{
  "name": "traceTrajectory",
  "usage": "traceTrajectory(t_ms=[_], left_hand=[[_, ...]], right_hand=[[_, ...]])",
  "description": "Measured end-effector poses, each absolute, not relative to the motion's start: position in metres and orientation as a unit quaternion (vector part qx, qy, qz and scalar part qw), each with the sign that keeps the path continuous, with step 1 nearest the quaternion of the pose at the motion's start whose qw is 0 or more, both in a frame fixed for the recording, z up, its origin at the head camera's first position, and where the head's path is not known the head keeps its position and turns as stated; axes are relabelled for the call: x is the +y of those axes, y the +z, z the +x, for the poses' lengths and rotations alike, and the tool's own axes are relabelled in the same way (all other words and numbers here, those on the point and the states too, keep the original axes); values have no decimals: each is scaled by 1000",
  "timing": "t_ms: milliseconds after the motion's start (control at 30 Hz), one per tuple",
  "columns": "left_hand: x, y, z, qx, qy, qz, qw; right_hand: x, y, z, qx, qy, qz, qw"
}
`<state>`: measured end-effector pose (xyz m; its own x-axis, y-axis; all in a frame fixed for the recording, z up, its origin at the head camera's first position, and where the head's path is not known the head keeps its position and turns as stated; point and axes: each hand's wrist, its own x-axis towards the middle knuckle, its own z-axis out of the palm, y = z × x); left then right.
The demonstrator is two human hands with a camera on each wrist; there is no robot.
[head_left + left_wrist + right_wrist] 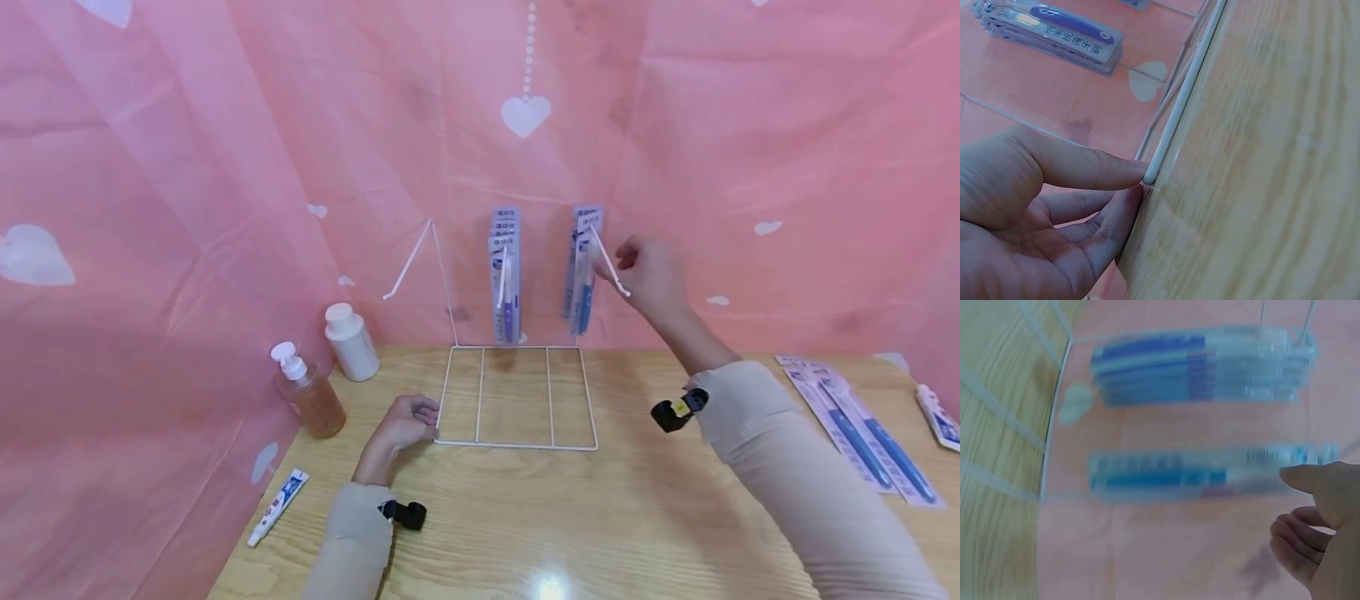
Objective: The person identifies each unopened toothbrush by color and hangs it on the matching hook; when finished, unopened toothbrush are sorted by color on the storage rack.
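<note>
On the wooden table stands a white wire rack (517,447) with upright hooks at the back. My left hand (408,422) pinches its front left corner between thumb and fingers, and the left wrist view shows the thumb on the white wire (1169,134). Blue packaged toothbrushes (582,287) hang from the right hook. My right hand (651,271) pinches the front one near its upper end, its other fingers curled; in the right wrist view this toothbrush pack (1160,478) is blurred. Several purple packaged toothbrushes (507,292) hang on the middle hook. The left hook (407,260) carries nothing.
To the left stand a pump bottle (315,404) of amber liquid and a white bottle (352,343). A toothpaste tube (277,508) lies before them. At right lie more packaged toothbrushes (862,429) and another tube (937,417). A pink curtain (712,125) hangs behind.
</note>
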<state>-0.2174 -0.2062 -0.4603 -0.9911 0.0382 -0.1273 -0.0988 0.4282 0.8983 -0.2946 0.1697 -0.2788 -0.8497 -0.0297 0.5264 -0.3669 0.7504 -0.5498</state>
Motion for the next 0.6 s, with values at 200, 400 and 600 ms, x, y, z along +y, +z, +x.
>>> traceTrajectory(t_ms=[200, 400, 600], left_hand=[[-209, -459, -216, 838, 541, -26, 67], [-212, -458, -212, 837, 543, -27, 65], [-216, -458, -208, 840, 538, -28, 66]], right_hand=[[235, -300, -294, -933, 279, 84, 211], [323, -329, -292, -962, 222, 15, 162], [393, -351, -284, -970, 220, -40, 91]])
